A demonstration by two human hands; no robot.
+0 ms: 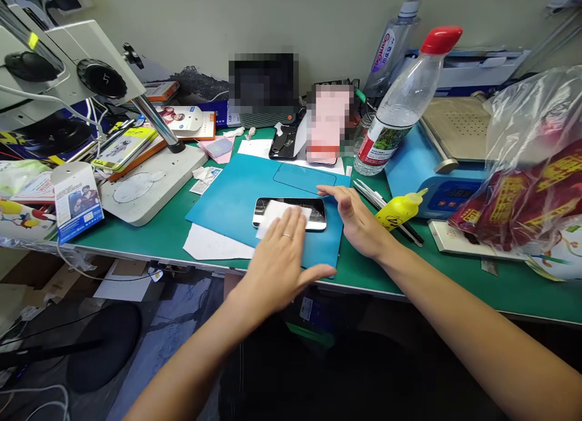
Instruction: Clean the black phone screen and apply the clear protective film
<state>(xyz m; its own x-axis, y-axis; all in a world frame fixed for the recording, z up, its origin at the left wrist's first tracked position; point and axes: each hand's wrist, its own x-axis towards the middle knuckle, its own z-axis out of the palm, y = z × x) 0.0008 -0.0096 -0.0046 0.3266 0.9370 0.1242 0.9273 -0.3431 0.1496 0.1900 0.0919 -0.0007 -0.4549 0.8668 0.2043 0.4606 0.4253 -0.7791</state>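
Around the frame's centre, the left hand lay flat, its grip unclosed, fingers over a white wipe on the phone, hiding part of the screen. The phone rested on the blue mat. Just right of it, the right hand was released and empty; whether its fingertips touched the mat was unclear.

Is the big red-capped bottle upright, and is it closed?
The bottle is upright, its base on the green bench. It is closed: the red cap sits over its mouth.
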